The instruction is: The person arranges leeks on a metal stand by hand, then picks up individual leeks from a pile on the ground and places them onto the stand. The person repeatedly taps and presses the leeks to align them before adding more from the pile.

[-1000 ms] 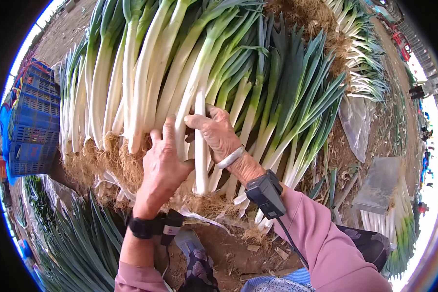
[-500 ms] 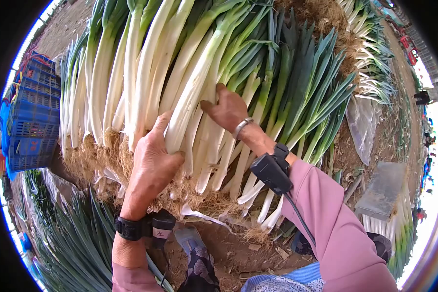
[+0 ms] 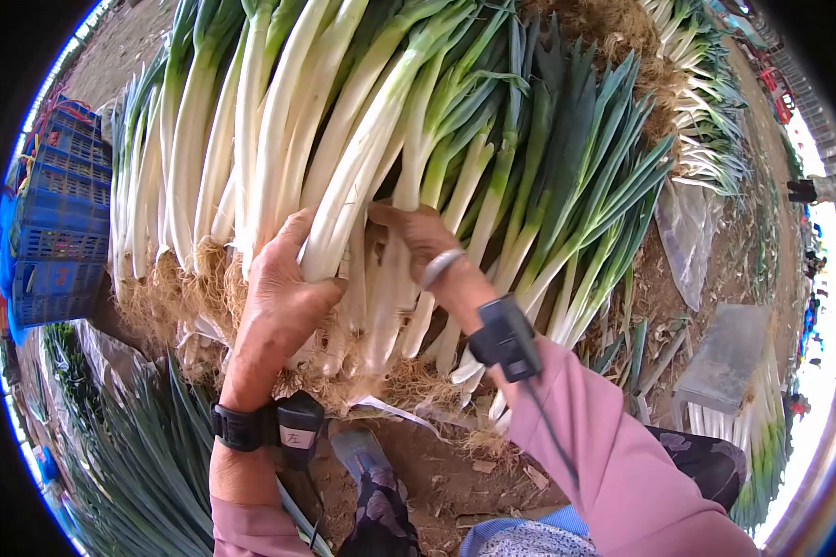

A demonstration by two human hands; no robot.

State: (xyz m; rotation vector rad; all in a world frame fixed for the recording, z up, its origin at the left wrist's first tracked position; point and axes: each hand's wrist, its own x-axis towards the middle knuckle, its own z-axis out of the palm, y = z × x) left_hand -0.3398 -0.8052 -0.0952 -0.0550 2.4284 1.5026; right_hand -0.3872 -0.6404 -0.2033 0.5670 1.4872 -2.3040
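Note:
A large heap of leeks (image 3: 279, 121) with white stalks, green leaves and brown roots spreads before me. My left hand (image 3: 288, 288) is wrapped round the lower end of thick white leek stalks (image 3: 358, 172) at the middle of the heap. Just right of it, my right hand (image 3: 418, 237), with a bangle on the wrist, closes round another leek stalk (image 3: 412, 176). A dark gap shows between the two held parts. The fingertips of my right hand are partly hidden behind the stalks.
A blue plastic crate (image 3: 65, 213) stands at the left. Dark green leaves (image 3: 149, 446) lie at the lower left. At the right are a grey board (image 3: 726, 357), a plastic sheet (image 3: 687, 241) and more leeks (image 3: 706, 121). My foot (image 3: 358, 450) is below the heap.
My right hand has moved down and slightly left and now closes round a stalk. My left hand has shifted slightly left with its stalks, and the gap between stalks has widened.

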